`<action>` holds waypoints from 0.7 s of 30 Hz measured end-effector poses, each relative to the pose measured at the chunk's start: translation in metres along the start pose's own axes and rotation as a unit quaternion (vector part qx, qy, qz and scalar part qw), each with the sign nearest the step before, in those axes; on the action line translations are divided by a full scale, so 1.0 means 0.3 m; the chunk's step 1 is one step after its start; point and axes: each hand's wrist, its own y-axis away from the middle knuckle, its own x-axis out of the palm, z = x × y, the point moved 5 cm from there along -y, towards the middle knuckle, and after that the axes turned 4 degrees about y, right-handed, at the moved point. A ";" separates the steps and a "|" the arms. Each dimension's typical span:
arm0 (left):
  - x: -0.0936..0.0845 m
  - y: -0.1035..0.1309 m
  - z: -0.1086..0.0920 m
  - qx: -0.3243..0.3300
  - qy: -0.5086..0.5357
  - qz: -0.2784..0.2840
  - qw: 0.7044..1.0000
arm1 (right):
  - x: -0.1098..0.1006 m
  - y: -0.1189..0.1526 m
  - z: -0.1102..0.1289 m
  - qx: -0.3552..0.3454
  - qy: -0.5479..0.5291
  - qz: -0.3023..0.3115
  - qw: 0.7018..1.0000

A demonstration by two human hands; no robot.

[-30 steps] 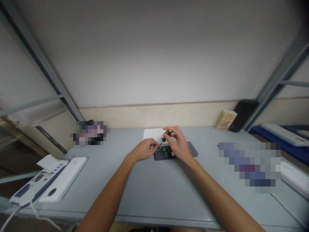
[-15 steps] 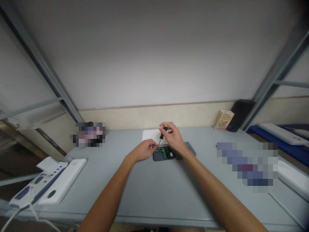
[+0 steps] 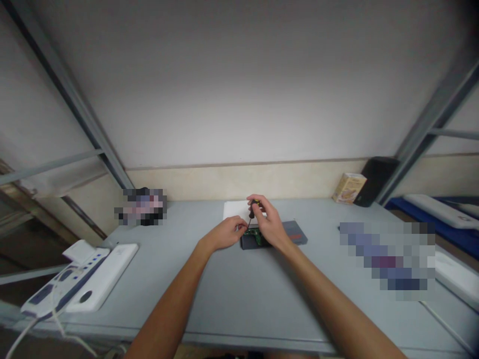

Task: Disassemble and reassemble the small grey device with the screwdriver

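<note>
My right hand (image 3: 271, 222) is wrapped round a screwdriver (image 3: 252, 214) with a dark handle that has yellow on it. Its thin shaft slants down to the upper left part of a green circuit board (image 3: 258, 236). The board sits in a dark casing (image 3: 248, 244) on the table. Beside that spot, my left hand (image 3: 226, 233) has thumb and fingers pinched together close to the screwdriver's tip. Whatever lies between them is too small to make out. My right hand hides part of the board and casing.
A dark grey panel (image 3: 299, 233) lies right of the casing, and white paper (image 3: 232, 210) lies behind. A white power strip (image 3: 71, 276) and white slab (image 3: 112, 279) are at left. A small box (image 3: 349, 188) and black speaker-like object (image 3: 376, 180) stand back right.
The screwdriver has tipped a little more upright, and my right hand has turned with it, covering more of the board. My left hand keeps its place. The whole view has shifted slightly.
</note>
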 end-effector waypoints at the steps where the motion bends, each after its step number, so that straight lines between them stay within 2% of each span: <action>1: 0.001 0.000 0.000 -0.002 -0.001 0.000 1.000 | -0.001 0.004 0.001 0.000 0.002 0.001 1.000; 8: 0.007 -0.002 -0.002 0.007 -0.008 0.001 1.000 | -0.019 0.008 0.040 -0.051 0.033 -0.065 0.996; 17: 0.006 -0.003 0.002 0.008 -0.008 0.001 1.000 | -0.013 0.006 0.022 -0.032 -0.009 -0.009 0.999; 21: 0.006 -0.003 0.001 0.007 -0.005 -0.003 1.000 | -0.025 0.009 0.023 -0.033 0.005 -0.043 0.999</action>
